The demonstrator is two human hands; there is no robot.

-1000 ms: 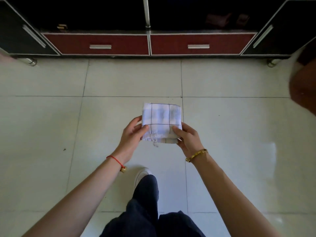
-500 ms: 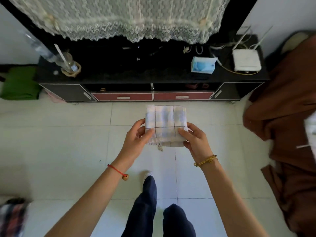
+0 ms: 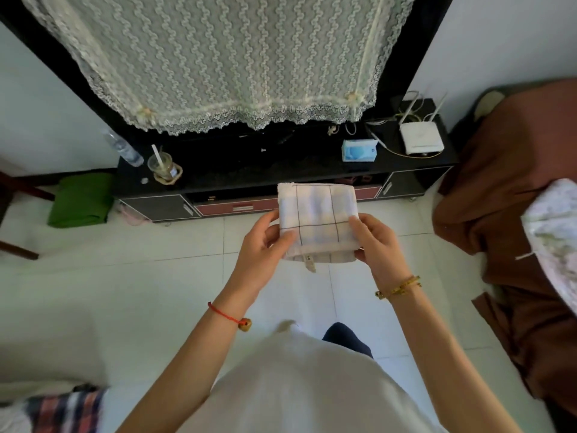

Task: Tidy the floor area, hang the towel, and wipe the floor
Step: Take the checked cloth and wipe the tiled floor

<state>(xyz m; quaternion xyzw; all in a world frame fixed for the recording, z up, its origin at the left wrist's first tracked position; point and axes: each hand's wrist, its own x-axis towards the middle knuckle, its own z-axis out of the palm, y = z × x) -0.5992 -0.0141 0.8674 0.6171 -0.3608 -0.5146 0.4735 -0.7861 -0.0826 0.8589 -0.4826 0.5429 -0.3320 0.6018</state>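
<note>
- Folded checked towel [image 3: 317,225] up in the air, chest height, in front of the low black TV cabinet [image 3: 249,173]
- Left hand [image 3: 262,248] has its grip clenched on the towel's left edge, thumb on top, fingers underneath
- Right hand [image 3: 376,242] grips the right edge the same way, thumb pressing the top face
- A small tag [image 3: 309,264] dangles from the towel's near edge
- White tiled floor [image 3: 140,292] below; green bundle [image 3: 81,200] left of the cabinet, brown cloth [image 3: 499,214] heaped on the right
- Tissue box [image 3: 359,150] and router [image 3: 421,139] sit on the cabinet's surface
</note>
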